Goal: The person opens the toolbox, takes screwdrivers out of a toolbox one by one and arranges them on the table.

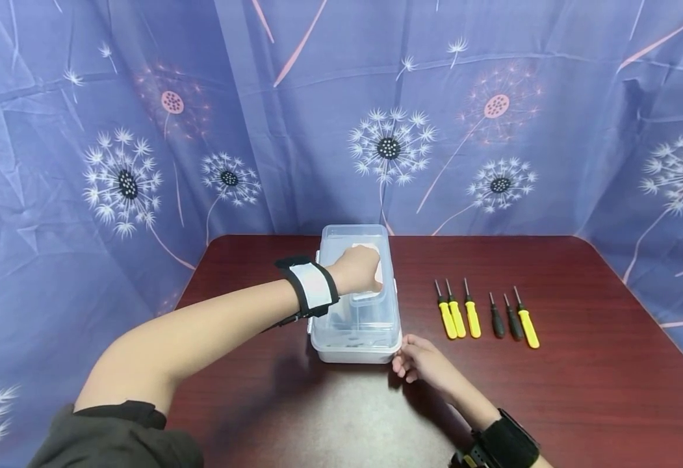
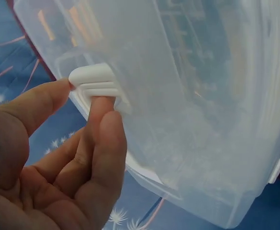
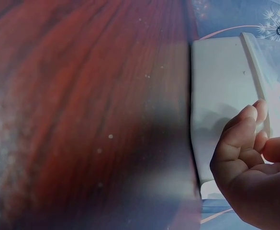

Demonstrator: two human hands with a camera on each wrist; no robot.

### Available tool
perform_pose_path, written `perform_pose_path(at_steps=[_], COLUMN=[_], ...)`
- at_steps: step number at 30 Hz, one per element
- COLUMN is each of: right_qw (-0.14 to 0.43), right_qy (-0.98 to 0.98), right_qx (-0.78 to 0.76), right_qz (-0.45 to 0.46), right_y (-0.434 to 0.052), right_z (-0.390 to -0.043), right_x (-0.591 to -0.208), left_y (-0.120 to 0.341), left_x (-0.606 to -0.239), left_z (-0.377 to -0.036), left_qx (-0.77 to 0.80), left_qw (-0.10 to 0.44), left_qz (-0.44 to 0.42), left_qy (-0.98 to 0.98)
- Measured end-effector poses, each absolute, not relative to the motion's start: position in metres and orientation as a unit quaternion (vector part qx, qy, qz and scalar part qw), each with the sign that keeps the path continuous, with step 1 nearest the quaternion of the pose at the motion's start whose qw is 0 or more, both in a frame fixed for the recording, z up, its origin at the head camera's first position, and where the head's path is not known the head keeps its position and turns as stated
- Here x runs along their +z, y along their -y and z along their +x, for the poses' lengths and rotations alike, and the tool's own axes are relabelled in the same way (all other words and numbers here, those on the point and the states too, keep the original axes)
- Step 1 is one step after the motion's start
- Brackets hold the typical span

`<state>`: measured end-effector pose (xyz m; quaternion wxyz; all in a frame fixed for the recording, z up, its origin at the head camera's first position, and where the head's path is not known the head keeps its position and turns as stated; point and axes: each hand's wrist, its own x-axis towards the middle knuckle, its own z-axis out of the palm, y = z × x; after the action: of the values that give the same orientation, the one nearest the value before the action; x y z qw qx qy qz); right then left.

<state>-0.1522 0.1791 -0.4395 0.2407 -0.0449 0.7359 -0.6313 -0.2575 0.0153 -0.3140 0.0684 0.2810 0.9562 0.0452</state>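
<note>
A storage box [image 1: 370, 328] with a clear lid and a white base stands on the table, its lid down on the base. My left hand [image 1: 357, 268] reaches over the lid and pinches the white handle [image 2: 94, 76] between thumb and fingers. At the near right corner, my right hand [image 1: 425, 365] holds the box by its edge. In the right wrist view, the curled fingers [image 3: 240, 139] lie against the white base [image 3: 221, 91], with fingertips right at the rim.
Right of the box lie several screwdrivers: yellow-handled ones [image 1: 472, 318] and two with black handles [image 1: 514, 325]. The dark red wooden table [image 1: 247, 390] ends at a blue dandelion-patterned curtain [image 1: 312, 130] behind and at both sides.
</note>
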Motion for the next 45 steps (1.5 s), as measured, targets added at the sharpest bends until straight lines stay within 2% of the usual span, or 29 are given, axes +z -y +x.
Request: perform_pose_path(at_steps=[7, 16, 23, 29, 35, 39, 45], right_qw=[0.239, 0.239, 0.239, 0.241, 0.241, 0.243, 0.241], right_qy=[-0.736, -0.735, -0.737, -0.737, -0.743, -0.746, -0.761], right_qx=[-0.632, -0.633, -0.631, -0.629, -0.623, -0.619, -0.601], right_qz=[-0.046, -0.042, -0.051, -0.049, -0.045, -0.046, -0.044], right_y=[-0.178, -0.178, -0.178, -0.179, -0.18, -0.179, -0.184], right_z=[-0.152, -0.152, -0.151, -0.151, -0.152, -0.152, -0.16], right_x=[-0.44, -0.443, -0.441, -0.441, -0.44, -0.438, -0.437], left_y=[-0.018, -0.021, -0.004, 0.035, 0.074, 0.093, 0.108], left_x=[-0.314, -0.313, -0.313, -0.308, -0.326, -0.346, -0.366], left_z=[-0.249, -0.247, -0.26, -0.264, -0.257, -0.25, -0.234], left_qx=[0.0, -0.022, 0.072, 0.184, 0.338, 0.447, 0.499], left_qw=[0.037, 0.048, 0.063, 0.072, 0.118, 0.175, 0.255], left_qz=[0.306, 0.304, 0.277, 0.191, 0.118, 0.077, 0.042], left_qy=[-0.951, -0.951, -0.956, -0.961, -0.926, -0.874, -0.827])
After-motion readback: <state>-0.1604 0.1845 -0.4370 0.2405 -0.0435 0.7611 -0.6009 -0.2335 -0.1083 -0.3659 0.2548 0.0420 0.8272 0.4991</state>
